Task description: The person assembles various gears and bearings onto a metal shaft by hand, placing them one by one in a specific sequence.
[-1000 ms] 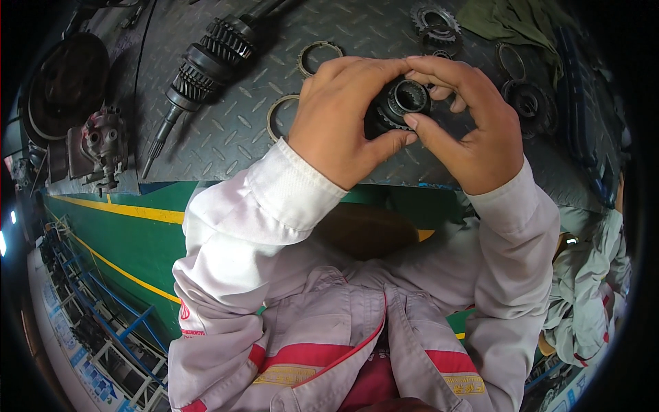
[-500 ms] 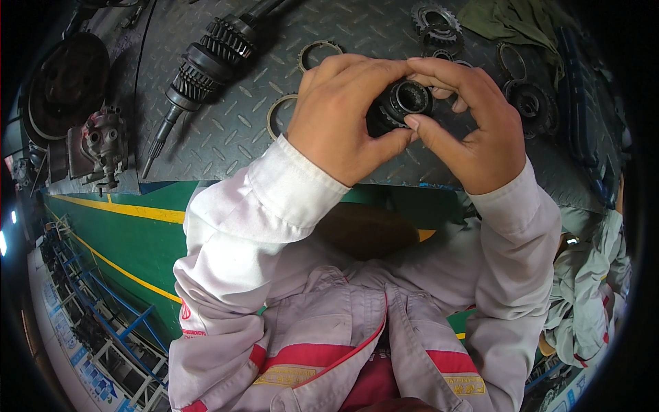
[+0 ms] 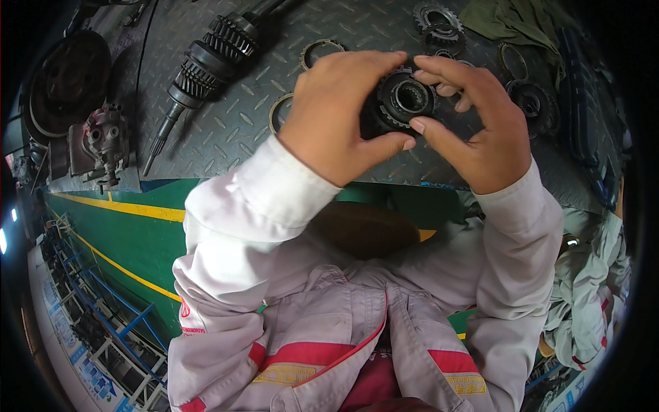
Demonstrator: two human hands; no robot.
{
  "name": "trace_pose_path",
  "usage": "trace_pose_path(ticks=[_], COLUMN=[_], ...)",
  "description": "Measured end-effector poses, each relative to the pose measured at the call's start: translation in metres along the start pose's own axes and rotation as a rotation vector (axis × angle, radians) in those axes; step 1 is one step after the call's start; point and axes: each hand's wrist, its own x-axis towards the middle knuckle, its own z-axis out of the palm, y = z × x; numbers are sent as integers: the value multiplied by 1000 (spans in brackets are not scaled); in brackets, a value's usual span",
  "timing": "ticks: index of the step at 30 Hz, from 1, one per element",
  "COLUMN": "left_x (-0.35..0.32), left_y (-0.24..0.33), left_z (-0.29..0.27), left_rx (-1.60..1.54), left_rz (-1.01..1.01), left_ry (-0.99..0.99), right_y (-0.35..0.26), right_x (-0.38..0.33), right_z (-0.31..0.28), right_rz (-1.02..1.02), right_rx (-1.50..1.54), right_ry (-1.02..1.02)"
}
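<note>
A dark toothed gear (image 3: 392,99) sits between left hand (image 3: 336,103) and right hand (image 3: 491,127), near the front of the tabletop (image 3: 213,144).
The right fingers (image 3: 449,71) hold its rim; the left ones arch widely around it, their grip unclear.

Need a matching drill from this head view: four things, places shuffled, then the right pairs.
1. Black toothed round metal gear part
2. Long dark steel gear shaft
3. Crumpled olive-green cloth
4. Small grey cast-metal housing

A. Upper right of the view
B. Far left, near the large dark round disc
C. Between left hand and right hand
D. Lying diagonally, up-left of left hand

Pairs: 1-C, 2-D, 3-A, 4-B
</note>
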Motion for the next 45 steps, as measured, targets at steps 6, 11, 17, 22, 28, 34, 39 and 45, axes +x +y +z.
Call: trace_pose_path(ticks=[6, 11, 17, 22, 28, 34, 39, 45], left_x=[10, 9, 13, 10, 10, 14, 27, 20], left_y=[-18, -32, -32, -35, -34, -24, 29, 20], left_z=[-44, -21, -14, -19, -20, -27, -39, -16], left_rx=[-20, 236, 333, 351, 365, 311, 100, -70], left_rz=[-206, -117, -145, -154, -178, -182, -253, 222], left_ry=[-32, 25, -16, 1, 2, 64, 68, 201], right_y=[9, 12, 5, 13, 10, 9, 12, 12], right_x=[-4, -5, -8, -11, -10, -5, -6, -8], right_z=[-23, -25, -15, 3, 7, -6, -18, -20], right_rz=[90, 174, 105, 99, 128, 154, 141, 137], right_rx=[36, 165, -8, 60, 69, 46, -2, 44], right_ry=[72, 110, -77, -149, -153, -92, -58, 8])
